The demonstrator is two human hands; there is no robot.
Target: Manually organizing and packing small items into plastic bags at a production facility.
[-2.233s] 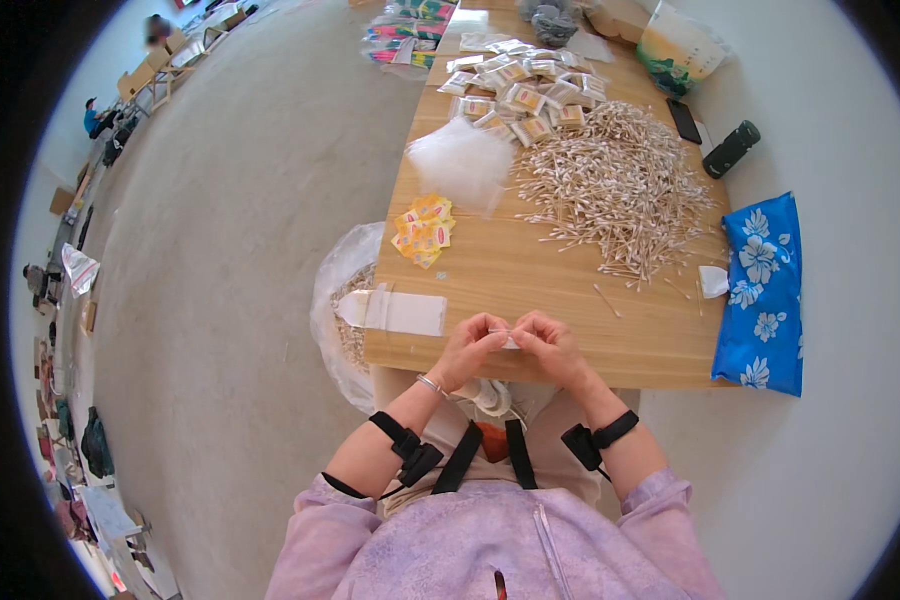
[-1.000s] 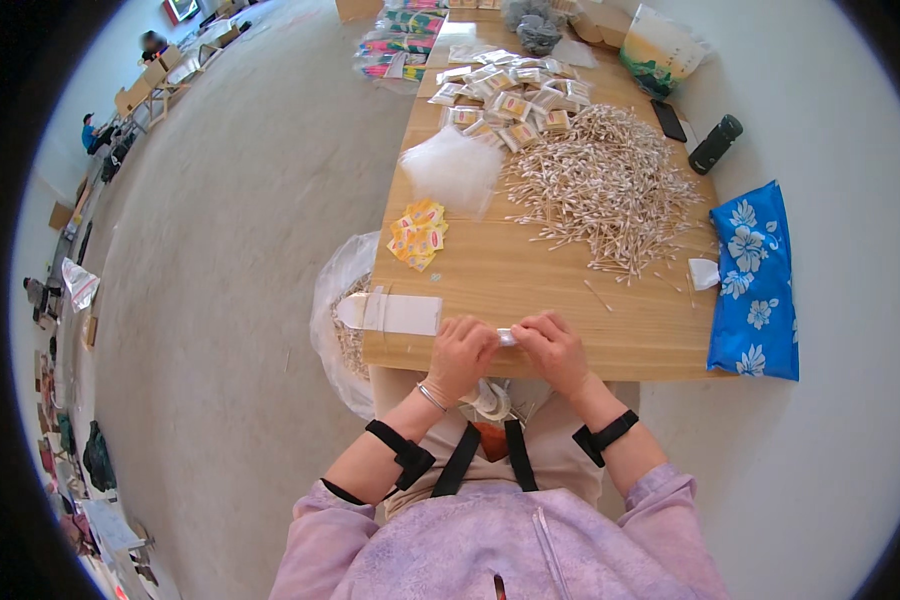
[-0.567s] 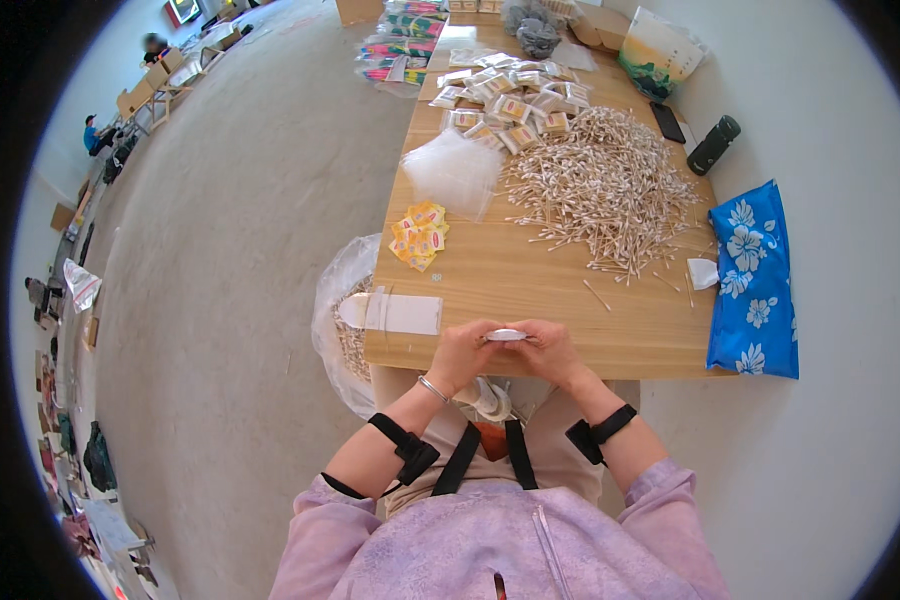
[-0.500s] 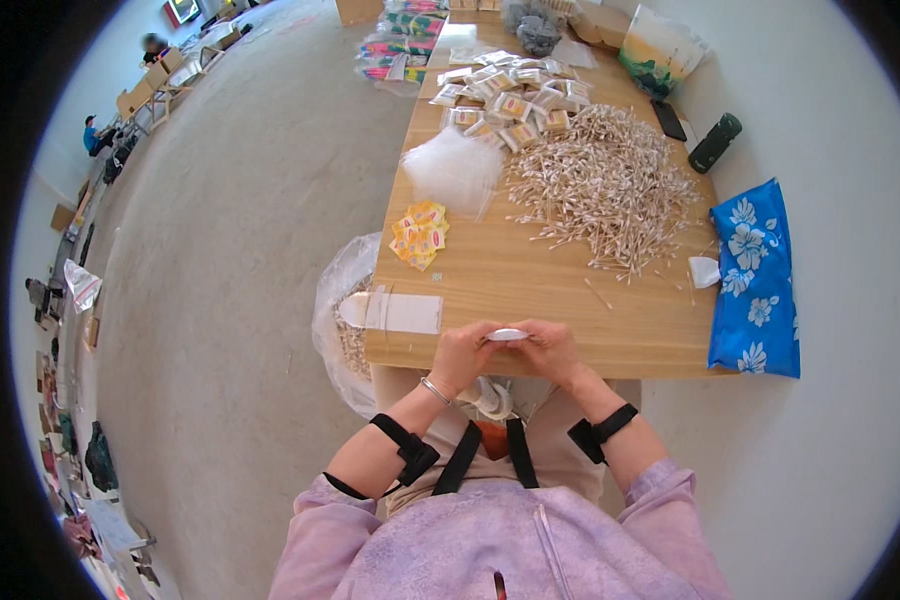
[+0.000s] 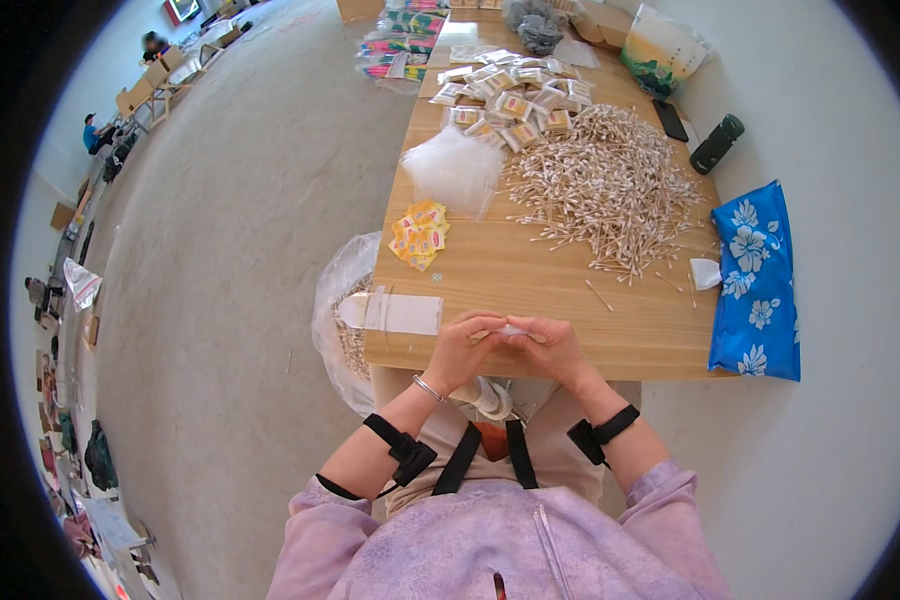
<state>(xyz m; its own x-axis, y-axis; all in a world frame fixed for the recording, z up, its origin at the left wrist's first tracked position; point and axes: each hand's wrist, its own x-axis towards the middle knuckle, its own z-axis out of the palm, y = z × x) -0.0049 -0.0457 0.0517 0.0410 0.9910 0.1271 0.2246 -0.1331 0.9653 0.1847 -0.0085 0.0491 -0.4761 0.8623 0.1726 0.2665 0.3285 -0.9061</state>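
Note:
My left hand (image 5: 466, 348) and my right hand (image 5: 547, 350) meet at the near edge of the table, both closed. Pinched between their fingertips is a small white bundle (image 5: 511, 331), mostly covered by the fingers, so its exact kind is hard to make out. A big heap of loose cotton swabs (image 5: 610, 190) lies beyond my right hand. Left of the heap are a stack of clear plastic bags (image 5: 454, 168) and a pile of small yellow printed cards (image 5: 420, 236). Just left of my left hand lies a flat white piece (image 5: 410, 313) with bands around it.
Filled small packets (image 5: 515, 105) are piled farther back on the wooden table (image 5: 530, 285). Along the right side are a phone (image 5: 669, 119), a dark bottle (image 5: 717, 144) and a blue flowered pouch (image 5: 755, 280). A clear sack of swabs (image 5: 345, 335) stands beside the table's left edge.
My fingers have closed further over the white bundle, so less of it shows. Both hands stay at nearly the same place.

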